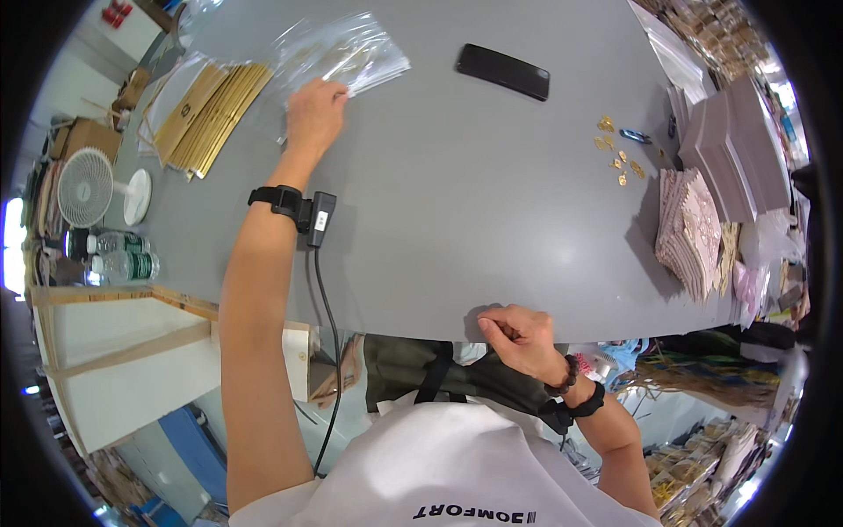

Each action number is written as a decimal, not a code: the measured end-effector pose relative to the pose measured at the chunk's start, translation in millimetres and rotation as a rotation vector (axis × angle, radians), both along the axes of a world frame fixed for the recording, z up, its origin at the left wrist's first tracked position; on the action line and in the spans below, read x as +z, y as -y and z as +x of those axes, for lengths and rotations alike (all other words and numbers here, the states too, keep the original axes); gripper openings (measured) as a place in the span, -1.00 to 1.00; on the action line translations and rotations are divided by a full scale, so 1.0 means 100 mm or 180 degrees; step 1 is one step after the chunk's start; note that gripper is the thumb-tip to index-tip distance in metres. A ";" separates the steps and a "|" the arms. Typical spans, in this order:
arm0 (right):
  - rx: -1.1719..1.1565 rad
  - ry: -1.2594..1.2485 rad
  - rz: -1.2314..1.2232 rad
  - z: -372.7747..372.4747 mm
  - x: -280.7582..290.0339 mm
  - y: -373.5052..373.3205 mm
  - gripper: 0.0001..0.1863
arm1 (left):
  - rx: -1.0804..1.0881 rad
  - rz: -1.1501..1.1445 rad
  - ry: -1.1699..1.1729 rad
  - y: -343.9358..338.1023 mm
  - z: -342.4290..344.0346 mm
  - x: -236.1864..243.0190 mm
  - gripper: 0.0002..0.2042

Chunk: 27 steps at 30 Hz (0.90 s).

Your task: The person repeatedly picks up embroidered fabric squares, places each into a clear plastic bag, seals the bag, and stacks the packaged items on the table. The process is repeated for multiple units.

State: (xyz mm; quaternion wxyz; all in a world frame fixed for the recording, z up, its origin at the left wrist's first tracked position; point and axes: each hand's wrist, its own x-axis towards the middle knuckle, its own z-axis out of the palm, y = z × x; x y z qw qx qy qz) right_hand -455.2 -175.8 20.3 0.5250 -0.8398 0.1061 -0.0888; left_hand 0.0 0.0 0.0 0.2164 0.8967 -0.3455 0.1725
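Right hand [518, 338] curled; left hand [314, 114] outstretched on clear bags [351, 53].

Clear plastic bags [347, 53] — a loose fanned stack at the far side of the grey table [457, 220]. Flat gold packets [211, 114] just left of them. Black phone [502, 71], screen dark — right of the bags.

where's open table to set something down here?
Widest bare patch: the grey table middle, between the left hand on the clear bags, the black phone and the right hand at the near edge. Crowded: gold strips far left, gold charms and card stacks right.
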 end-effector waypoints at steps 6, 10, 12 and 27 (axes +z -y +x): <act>0.0019 0.0261 0.0051 0.05 0.05 0.00 -0.93 | -0.0215 -0.0600 0.0399 0.10 -0.45 0.27 -0.86; -0.0182 0.1010 -0.0507 0.23 0.08 -0.02 -0.82 | -0.1221 -0.0222 0.0049 0.12 -1.58 0.21 -0.80; -0.0122 0.1226 -0.1182 0.39 0.07 0.01 -0.70 | -0.1447 -0.0212 -0.0289 0.13 -2.14 0.19 -0.81; 0.0221 0.1322 -0.2790 0.96 -0.20 -0.38 -0.85 | -0.1166 0.0085 -0.0337 -0.50 -2.55 0.22 -0.84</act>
